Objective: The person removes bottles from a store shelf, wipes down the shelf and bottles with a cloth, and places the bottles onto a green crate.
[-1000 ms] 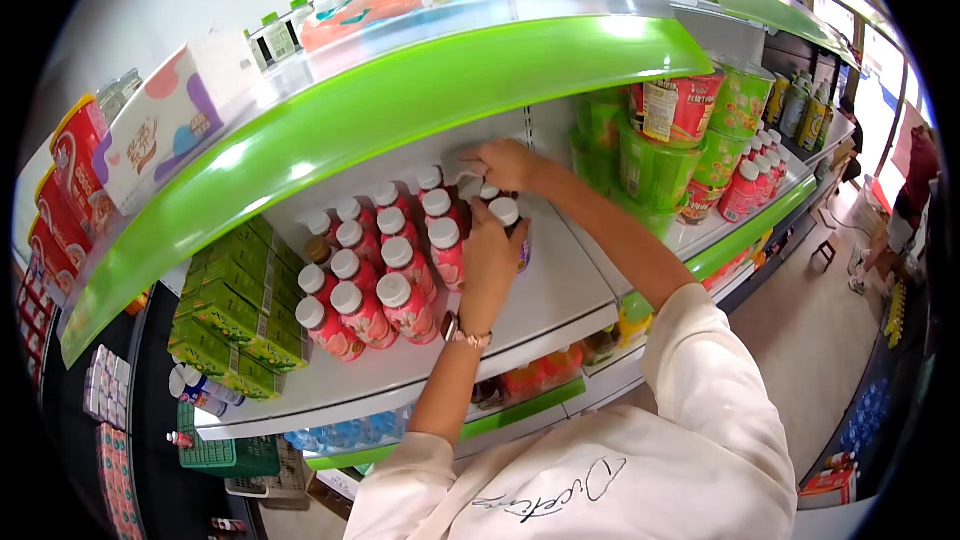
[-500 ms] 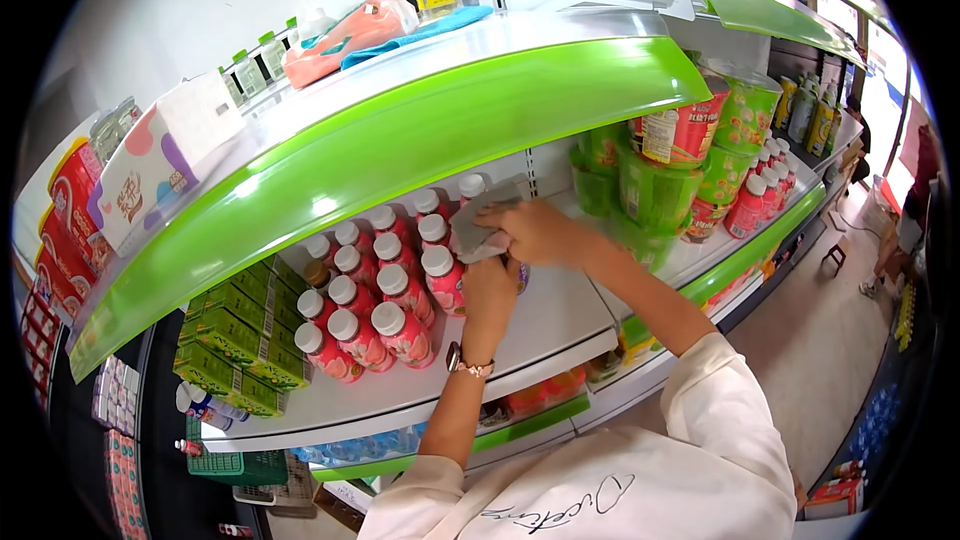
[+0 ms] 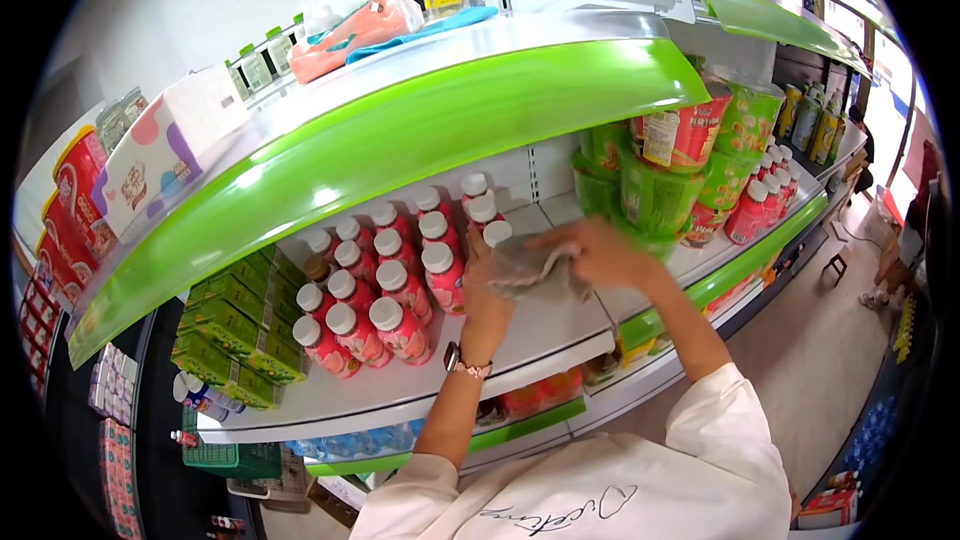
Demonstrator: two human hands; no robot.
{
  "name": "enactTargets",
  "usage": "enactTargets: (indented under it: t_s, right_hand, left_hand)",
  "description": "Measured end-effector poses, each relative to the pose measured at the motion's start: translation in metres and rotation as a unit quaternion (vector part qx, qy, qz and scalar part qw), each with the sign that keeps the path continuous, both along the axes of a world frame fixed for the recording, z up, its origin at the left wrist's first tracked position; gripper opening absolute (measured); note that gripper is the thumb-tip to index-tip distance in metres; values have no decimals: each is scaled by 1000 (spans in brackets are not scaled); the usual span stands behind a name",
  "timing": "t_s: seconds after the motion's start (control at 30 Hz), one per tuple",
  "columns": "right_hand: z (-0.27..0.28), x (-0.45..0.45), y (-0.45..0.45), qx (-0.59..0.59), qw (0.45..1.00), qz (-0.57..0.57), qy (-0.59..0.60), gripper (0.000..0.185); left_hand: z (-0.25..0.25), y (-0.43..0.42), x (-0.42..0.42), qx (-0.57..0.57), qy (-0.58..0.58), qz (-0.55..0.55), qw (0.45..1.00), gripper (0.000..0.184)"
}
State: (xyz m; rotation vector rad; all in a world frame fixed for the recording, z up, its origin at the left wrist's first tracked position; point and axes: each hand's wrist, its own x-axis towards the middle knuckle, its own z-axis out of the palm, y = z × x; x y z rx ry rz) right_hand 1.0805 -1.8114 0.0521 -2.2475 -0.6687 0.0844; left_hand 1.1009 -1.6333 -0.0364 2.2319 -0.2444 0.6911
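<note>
My left hand (image 3: 487,285), with a watch and a bracelet on its wrist, is closed around a pink drink bottle whose white cap (image 3: 497,232) shows above the fingers. Most of that bottle is hidden by the hand and a grey cloth (image 3: 530,265). The cloth is bunched in my right hand (image 3: 598,255), which is blurred by motion, just right of the bottle. Left of my hands, several pink bottles with white caps (image 3: 403,332) stand upright in rows on the white shelf (image 3: 545,340).
Green drink cartons (image 3: 235,335) are stacked at the shelf's left end. Instant noodle tubs (image 3: 660,190) stand to the right, with more pink bottles (image 3: 748,212) beyond. A green shelf edge (image 3: 400,140) overhangs the bottles. Tissue packs (image 3: 360,35) and a blue cloth (image 3: 430,35) lie above.
My right hand has pulled the grey cloth right and down, away from the back bottles. White caps that it covered now show. My left hand has stayed nearly in place.
</note>
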Motion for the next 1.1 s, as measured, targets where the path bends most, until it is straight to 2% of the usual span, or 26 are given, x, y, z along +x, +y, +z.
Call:
enactTargets:
  t_s: [0.07, 0.17, 0.2, 0.23, 0.3, 0.33, 0.4, 0.43, 0.47, 0.53, 0.57, 0.6, 0.67, 0.8, 0.87, 0.97, 1.0, 1.07, 1.1]
  right_hand:
    - [35, -5, -4, 78, 991, -70, 79, 61]
    - [41, 39, 8, 77, 988, -27, -131, 43]
    - [46, 48, 22, 138, 985, -31, -103, 41]
    - [52, 54, 42, 197, 977, -33, -74, 39]
    - [79, 49, 73, 66, 986, -70, -135, 30]
    - [70, 74, 91, 68, 968, -52, -234, 27]
    - [17, 154, 134, 69, 902, -18, -425, 22]
    - [-3, 174, 152, 42, 884, -9, -465, 20]
    - [-19, 190, 167, 14, 863, -1, -504, 18]
    - [-25, 192, 181, -44, 872, 27, -487, 15]
    - [-25, 181, 183, -77, 899, 49, -428, 14]
    - [-26, 170, 184, -112, 922, 71, -365, 13]
    - [-27, 147, 180, -120, 930, 46, -344, 14]
    - [-12, 81, 164, -125, 956, 32, -263, 12]
    - [-26, 61, 157, -100, 936, 44, -333, 15]
    - [-43, 28, 146, -106, 906, 18, -408, 21]
    - [-42, 20, 141, -115, 895, 2, -432, 23]
    - [-29, 6, 127, -113, 923, 66, -362, 19]
    - [-20, -1, 122, -111, 934, 98, -326, 17]
  left_hand:
    - [7, 6, -8, 17, 65, 13, 998, 73]
    - [17, 15, -18, 0, -17, 17, 1000, 73]
    - [39, 14, -37, -13, 13, 44, 999, 54]
    - [38, 17, -39, -7, -8, 63, 998, 50]
    - [34, 27, -48, 5, -45, 105, 993, 42]
    - [33, 31, -50, 42, -26, 133, 990, 41]
    - [19, 33, -46, 88, -107, 216, 967, 51]
    - [14, 33, -44, 108, -149, 255, 949, 56]
    - [15, 33, -46, 89, -132, 238, 958, 74]
    - [16, 34, -47, 41, -69, 217, 973, 76]
    - [16, 35, -47, 15, -36, 207, 978, 77]
    - [16, 37, -46, 26, -23, 202, 979, 78]
    - [14, 38, -45, 49, 7, 189, 981, 80]
    - [-8, 38, -29, 65, 66, 204, 975, 59]
    - [-26, 43, -23, 76, 77, 193, 975, 49]
    - [-35, 56, -34, 142, -3, 70, 987, 36]
    - [-38, 54, -34, 43, -48, 18, 998, 37]
    - [-51, 52, -30, -156, -138, -83, 975, 40]
    - [-69, 60, -25, -35, -144, -32, 988, 39]
